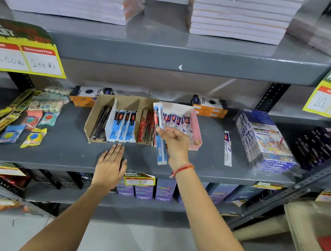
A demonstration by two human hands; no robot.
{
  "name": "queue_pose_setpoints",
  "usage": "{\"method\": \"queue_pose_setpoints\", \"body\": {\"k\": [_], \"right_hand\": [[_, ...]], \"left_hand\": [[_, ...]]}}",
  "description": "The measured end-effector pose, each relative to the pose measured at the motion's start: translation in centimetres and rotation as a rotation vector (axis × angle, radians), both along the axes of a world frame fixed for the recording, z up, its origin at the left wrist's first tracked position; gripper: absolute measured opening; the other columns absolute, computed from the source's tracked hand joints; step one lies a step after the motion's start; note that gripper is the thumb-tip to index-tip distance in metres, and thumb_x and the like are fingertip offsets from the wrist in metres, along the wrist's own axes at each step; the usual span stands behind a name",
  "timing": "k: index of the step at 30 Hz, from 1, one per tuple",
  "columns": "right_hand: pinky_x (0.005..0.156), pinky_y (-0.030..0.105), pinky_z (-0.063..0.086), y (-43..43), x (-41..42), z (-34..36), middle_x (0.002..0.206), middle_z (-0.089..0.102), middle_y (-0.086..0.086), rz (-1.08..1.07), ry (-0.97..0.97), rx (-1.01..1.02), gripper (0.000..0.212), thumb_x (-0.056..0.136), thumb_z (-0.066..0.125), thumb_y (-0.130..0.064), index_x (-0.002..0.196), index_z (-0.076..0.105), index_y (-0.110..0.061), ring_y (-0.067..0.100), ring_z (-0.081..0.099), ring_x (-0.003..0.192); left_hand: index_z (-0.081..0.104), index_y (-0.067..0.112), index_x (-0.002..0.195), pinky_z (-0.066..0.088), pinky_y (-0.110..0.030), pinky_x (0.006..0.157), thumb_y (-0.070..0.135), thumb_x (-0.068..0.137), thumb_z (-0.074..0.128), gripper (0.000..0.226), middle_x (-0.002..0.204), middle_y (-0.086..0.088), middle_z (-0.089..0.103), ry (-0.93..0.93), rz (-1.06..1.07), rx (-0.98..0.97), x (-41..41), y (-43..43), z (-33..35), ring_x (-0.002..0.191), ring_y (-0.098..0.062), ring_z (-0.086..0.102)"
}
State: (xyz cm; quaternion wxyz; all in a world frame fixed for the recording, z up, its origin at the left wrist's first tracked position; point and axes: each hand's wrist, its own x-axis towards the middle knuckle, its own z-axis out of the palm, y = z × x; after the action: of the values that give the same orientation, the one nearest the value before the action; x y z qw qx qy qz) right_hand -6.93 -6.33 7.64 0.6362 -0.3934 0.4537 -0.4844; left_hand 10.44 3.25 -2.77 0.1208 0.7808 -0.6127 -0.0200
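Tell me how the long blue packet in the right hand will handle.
The blue packet looks light: the right hand pinches it by fingertips. It juts straight past the hand both ways, so probably stiff. Flat, so unlikely to roll.

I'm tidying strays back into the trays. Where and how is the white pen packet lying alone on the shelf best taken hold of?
Probably pinch the white pen packet across its long edges near its front end, coming from above and the front. It lies flat on the shelf, lengthwise front to back, with bare shelf on its left and the colour-pencil box on its right.
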Motion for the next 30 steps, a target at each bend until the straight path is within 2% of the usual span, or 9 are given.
{"method": "queue_pose_setpoints", "body": {"k": [3, 5, 12, 16, 19, 21, 23, 26, 30], "right_hand": [[0.055, 0.004, 0.052, -0.4, 1.6, 1.2, 0.067, 0.064, 0.001, 0.007, 0.041, -0.043, 0.007, 0.076, 0.073, 0.005, 0.076, 0.068, 0.001, -0.001, 0.064, 0.054], [0.064, 0.012, 0.056, -0.9, 2.7, 1.6, 0.075, 0.065, 0.008, 0.028, 0.040, -0.088, 0.022, 0.076, 0.072, 0.006, 0.095, 0.066, 0.016, 0.010, 0.063, 0.064], [0.053, 0.010, 0.050, -3.2, 8.9, 1.5, 0.091, 0.067, 0.018, 0.200, 0.295, -0.133, 0.027, 0.081, 0.068, 0.005, 0.106, 0.065, 0.014, 0.002, 0.056, 0.055], [0.070, 0.036, 0.059, -4.3, 13.5, 1.5, 0.092, 0.069, 0.031, 0.349, 0.659, -0.217, 0.007, 0.080, 0.065, 0.003, 0.080, 0.067, 0.009, 0.030, 0.069, 0.071], [0.081, 0.039, 0.054, -4.8, 15.9, 0.8, 0.088, 0.061, 0.027, 0.409, 0.940, -0.306, 0.034, 0.083, 0.060, -0.004, 0.055, 0.043, -0.010, 0.033, 0.065, 0.094], [0.089, 0.043, 0.054, -4.9, 16.6, 0.6, 0.107, 0.065, 0.028, 0.422, 1.015, -0.305, 0.012, 0.088, 0.056, -0.005, 0.079, 0.061, 0.001, 0.039, 0.064, 0.105], [0.092, 0.044, 0.054, -5.5, 17.1, 0.2, 0.116, 0.064, 0.029, 0.414, 1.048, -0.280, 0.022, 0.090, 0.054, -0.004, 0.105, 0.063, 0.008, 0.040, 0.062, 0.109], [0.093, 0.048, 0.053, -6.0, 17.3, -0.6, 0.114, 0.066, 0.027, 0.424, 1.046, -0.229, 0.019, 0.091, 0.055, -0.007, 0.102, 0.065, 0.005, 0.038, 0.065, 0.105], [0.108, 0.037, 0.037, -6.5, 16.9, -1.8, 0.145, 0.043, 0.022, 0.658, 0.985, 0.031, 0.039, 0.101, 0.038, -0.012, 0.133, 0.043, 0.008, 0.034, 0.044, 0.131]], "left_hand": [[0.040, 0.003, 0.137, 0.026, -0.044, 0.110, 0.047, 0.089, 0.013, 0.070, 0.145, -0.015, 0.040, 0.017, -0.029, 0.010, 0.4, 0.1, -0.1, 0.136, -0.026, 0.034], [0.036, 0.005, 0.139, 0.022, -0.042, 0.112, 0.058, 0.089, 0.006, 0.079, 0.148, -0.013, 0.036, 0.030, -0.060, 0.017, 0.9, 0.3, -0.2, 0.138, -0.024, 0.028], [0.036, 0.005, 0.140, 0.022, -0.042, 0.112, 0.066, 0.086, 0.000, 0.089, 0.148, -0.013, 0.036, 0.052, 0.002, 0.018, 3.2, 1.6, 0.1, 0.138, -0.025, 0.029], [0.039, 0.003, 0.138, 0.024, -0.043, 0.111, 0.065, 0.088, 0.008, 0.085, 0.146, -0.015, 0.038, 0.041, 0.001, 0.022, 3.0, 1.6, 0.1, 0.136, -0.027, 0.032], [0.045, 0.002, 0.133, 0.032, -0.045, 0.106, 0.052, 0.089, 0.026, 0.069, 0.140, -0.016, 0.047, 0.029, 0.015, 0.018, 3.0, 1.6, 0.0, 0.131, -0.028, 0.041], [0.050, 0.002, 0.130, 0.037, -0.046, 0.103, 0.048, 0.089, 0.030, 0.065, 0.135, -0.016, 0.052, 0.026, 0.021, 0.022, 3.1, 1.5, 0.0, 0.126, -0.029, 0.047], [0.053, 0.001, 0.127, 0.041, -0.047, 0.099, 0.046, 0.089, 0.033, 0.063, 0.131, -0.016, 0.056, 0.019, 0.016, 0.014, 3.1, 1.5, 0.0, 0.122, -0.028, 0.052], [0.053, 0.001, 0.127, 0.041, -0.045, 0.100, 0.046, 0.089, 0.033, 0.062, 0.131, -0.017, 0.056, 0.002, 0.001, -0.004, 3.2, 1.4, -0.2, 0.122, -0.028, 0.052], [0.050, 0.001, 0.129, 0.037, -0.045, 0.104, 0.046, 0.090, 0.032, 0.062, 0.135, -0.017, 0.052, -0.008, -0.004, -0.019, 3.4, 1.3, -0.6, 0.126, -0.027, 0.048]]}}
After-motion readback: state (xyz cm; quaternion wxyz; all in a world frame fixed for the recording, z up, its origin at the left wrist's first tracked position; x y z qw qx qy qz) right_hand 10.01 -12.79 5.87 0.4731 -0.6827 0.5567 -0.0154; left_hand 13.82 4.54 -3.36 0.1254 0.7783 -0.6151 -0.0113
